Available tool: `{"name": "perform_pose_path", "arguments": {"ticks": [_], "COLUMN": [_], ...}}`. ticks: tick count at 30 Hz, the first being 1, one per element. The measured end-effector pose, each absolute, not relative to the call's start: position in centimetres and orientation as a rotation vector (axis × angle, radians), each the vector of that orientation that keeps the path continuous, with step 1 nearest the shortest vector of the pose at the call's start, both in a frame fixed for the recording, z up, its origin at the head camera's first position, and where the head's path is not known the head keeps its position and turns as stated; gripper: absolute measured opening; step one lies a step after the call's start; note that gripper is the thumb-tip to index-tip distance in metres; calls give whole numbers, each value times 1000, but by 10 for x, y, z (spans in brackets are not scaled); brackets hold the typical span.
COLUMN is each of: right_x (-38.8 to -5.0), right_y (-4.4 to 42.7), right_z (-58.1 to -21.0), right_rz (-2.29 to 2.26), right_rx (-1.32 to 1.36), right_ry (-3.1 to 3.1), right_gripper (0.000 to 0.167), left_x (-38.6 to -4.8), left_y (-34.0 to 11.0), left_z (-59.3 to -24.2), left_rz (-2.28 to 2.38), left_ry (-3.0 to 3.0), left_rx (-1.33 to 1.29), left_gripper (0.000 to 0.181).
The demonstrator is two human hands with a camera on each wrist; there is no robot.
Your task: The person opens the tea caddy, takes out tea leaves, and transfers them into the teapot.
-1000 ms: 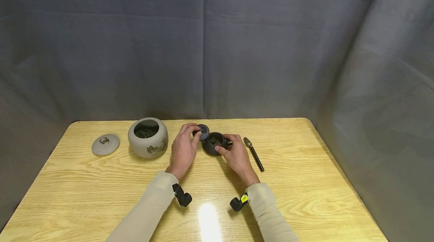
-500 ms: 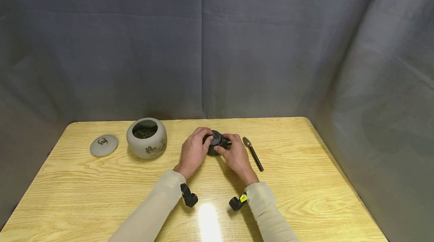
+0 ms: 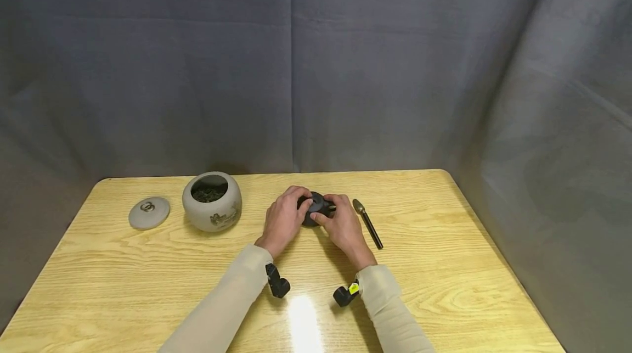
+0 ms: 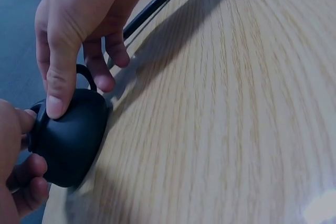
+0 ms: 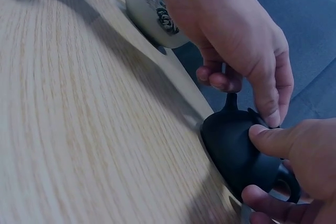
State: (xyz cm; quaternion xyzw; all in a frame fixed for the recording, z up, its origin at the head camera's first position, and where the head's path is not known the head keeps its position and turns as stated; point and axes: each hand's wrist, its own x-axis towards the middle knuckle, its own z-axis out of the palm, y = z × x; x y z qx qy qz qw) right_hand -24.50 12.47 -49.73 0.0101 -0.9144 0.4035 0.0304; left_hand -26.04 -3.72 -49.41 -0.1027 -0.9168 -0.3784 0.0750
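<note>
A small black teapot [image 5: 236, 145] stands on the table between both hands, its spout toward the left and its handle toward the right. My left hand [image 3: 286, 217] pinches the black lid [image 3: 316, 202], which sits over the teapot's mouth; the fingers partly cover it. My right hand [image 3: 344, 227] holds the teapot at its handle side, the thumb [image 4: 56, 106] pressed on the upper body near the rim. The teapot's inside is out of sight beneath the lid.
Left of the hands stands a round grey jar [image 3: 212, 210] of dark tea leaves, uncovered. Its lid [image 3: 149, 212] lies farther left. A black-handled scoop [image 3: 368, 224] lies right of the right hand. Grey curtains [image 3: 291, 67] rise behind the wooden table [image 3: 444, 265].
My left hand has moved right with the black lid, from beside the teapot onto its mouth, covering the leaves inside. The right hand stays on the teapot.
</note>
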Motion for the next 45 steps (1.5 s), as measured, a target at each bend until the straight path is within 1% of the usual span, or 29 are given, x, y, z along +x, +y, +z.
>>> {"name": "perform_pose_path", "arguments": {"ticks": [8, 16, 24, 29, 34, 38, 45], "right_x": [-245, -244, -244, -243, -241, -241, -240], "right_y": [125, 125, 124, 124, 123, 121, 122], "right_z": [-497, -498, -499, -500, -502, -504, -502], "right_rz": [1243, 1245, 1249, 1256, 1281, 1276, 1281], "right_rx": [34, 30, 40, 33, 36, 51, 58], "right_ry": [-2823, -2819, -2819, -2807, -2793, -2793, -2781], "right_gripper": [56, 56, 57, 58, 58, 58, 57], "left_x": [-261, -258, -247, -228, -201, -177, -144], "left_y": [-38, -38, -47, -60, -82, -108, -164], "left_z": [-496, -498, -502, -507, -509, -513, -515], "left_rz": [-1151, -1200, -1226, -1254, -1257, -1253, -1267], "left_ry": [-2749, -2768, -2747, -2706, -2692, -2712, -2741], "left_rx": [-309, -238, -251, -270, -292, -271, -143], "left_gripper": [21, 39, 50, 49, 46, 41, 36]}}
